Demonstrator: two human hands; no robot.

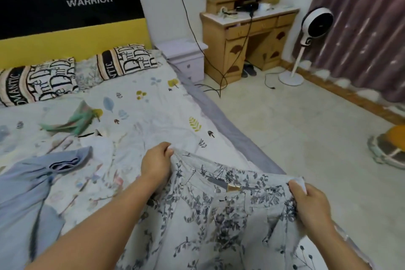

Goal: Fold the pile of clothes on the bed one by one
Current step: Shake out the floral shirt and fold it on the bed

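Floral-printed pale grey trousers (219,215) with a metal button and a small gold clasp at the waistband are held up over the near corner of the bed (153,103), their legs hanging down out of view at the bottom of the frame. The left hand (156,164) grips the waistband's left end, its fingers (167,149) curled tight round a bunch of the fabric. The right hand (311,204) pinches the waistband's right end, thumb on top and fingers folded under the cloth. Between the two hands the waistband is stretched nearly straight.

Left of the trousers, a light blue garment (26,186) lies crumpled on the bed's leaf-patterned sheet. Beyond it, farther up the bed, sits a small rumpled green cloth (74,123). Two black-and-white lettered pillows (37,82) lean at the head of the bed against a black and yellow headboard (70,26) bearing the word WARRIOR.

Right of the bed's head stands a white nightstand (186,55), and next to that a light wooden desk (247,37) with drawers and clutter on top. A black cable (192,33) runs from a wall socket down to the floor beside the desk. A white standing fan (311,28) stands right of the desk, in front of a dusky mauve curtain (368,24).
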